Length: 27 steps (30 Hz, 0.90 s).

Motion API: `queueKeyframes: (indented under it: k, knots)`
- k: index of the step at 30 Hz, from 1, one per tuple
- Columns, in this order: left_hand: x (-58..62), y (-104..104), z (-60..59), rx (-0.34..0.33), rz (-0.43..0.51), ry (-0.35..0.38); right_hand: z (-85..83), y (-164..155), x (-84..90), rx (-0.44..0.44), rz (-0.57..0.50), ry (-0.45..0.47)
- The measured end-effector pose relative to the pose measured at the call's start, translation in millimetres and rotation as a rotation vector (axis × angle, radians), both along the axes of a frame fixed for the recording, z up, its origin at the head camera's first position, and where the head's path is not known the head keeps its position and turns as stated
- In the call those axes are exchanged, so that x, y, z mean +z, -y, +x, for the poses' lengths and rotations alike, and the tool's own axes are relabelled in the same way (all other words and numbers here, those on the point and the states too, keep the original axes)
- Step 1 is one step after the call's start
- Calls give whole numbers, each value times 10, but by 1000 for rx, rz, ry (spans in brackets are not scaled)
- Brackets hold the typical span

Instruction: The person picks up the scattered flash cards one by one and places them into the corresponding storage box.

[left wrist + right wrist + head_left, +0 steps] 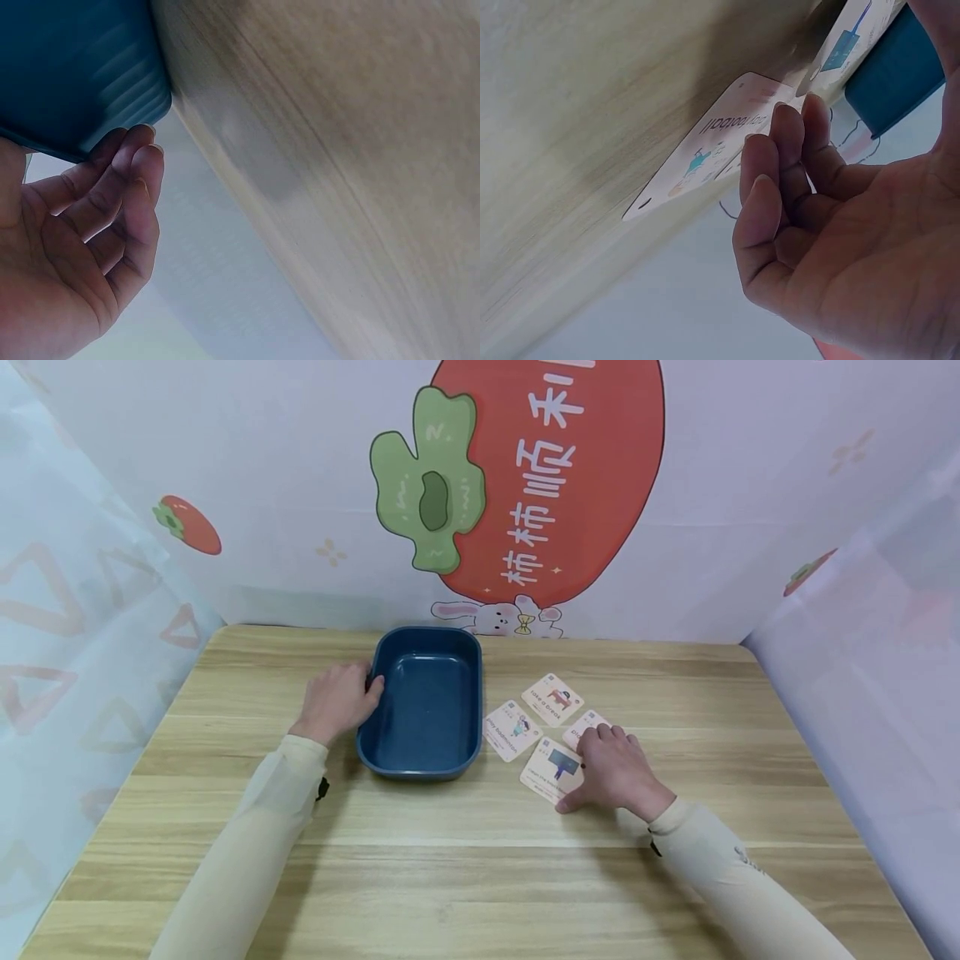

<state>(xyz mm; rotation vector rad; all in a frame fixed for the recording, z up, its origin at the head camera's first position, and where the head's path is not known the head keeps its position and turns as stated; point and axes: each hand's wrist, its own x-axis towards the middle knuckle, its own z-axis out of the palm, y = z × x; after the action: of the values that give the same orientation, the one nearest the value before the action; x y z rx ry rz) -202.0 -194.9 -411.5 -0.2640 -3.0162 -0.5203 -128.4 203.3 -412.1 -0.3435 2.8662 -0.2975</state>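
A dark blue rectangular bin (420, 714) stands on the table, and my left hand (337, 700) holds its left rim, thumb inside and curled fingers against the outer wall. My right hand (617, 772) pinches the edges of a square picture card reading "clean the blackboard" (551, 768) between thumb and fingers. In the right wrist view that card looks tilted off the wood. Under the fingers lies a "play football" card (712, 139), partly covered in the head view. Beside them are a "play badminton" card (512, 731) and a "take a break" card (552, 699), both face up.
The wood-grain table (450, 877) ends at a white backdrop (300, 527) printed with a large red persimmon (600, 468) and a rabbit. Pale printed sheets hang on both sides. The cards lie close to the bin's right side.
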Motion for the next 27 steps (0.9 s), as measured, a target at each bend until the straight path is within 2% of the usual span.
queueKeyframes:
  k: [11,19,27]
  knots:
    - [7,0,-13,0,3,12,-20,-44,30,0,-128,-32]
    - [2,3,-8,-1,-2,0,-57,-98,89,-13,-235,6]
    - [-14,-1,-8,-2,9,-2,-68,-208,152,61,-302,-29]
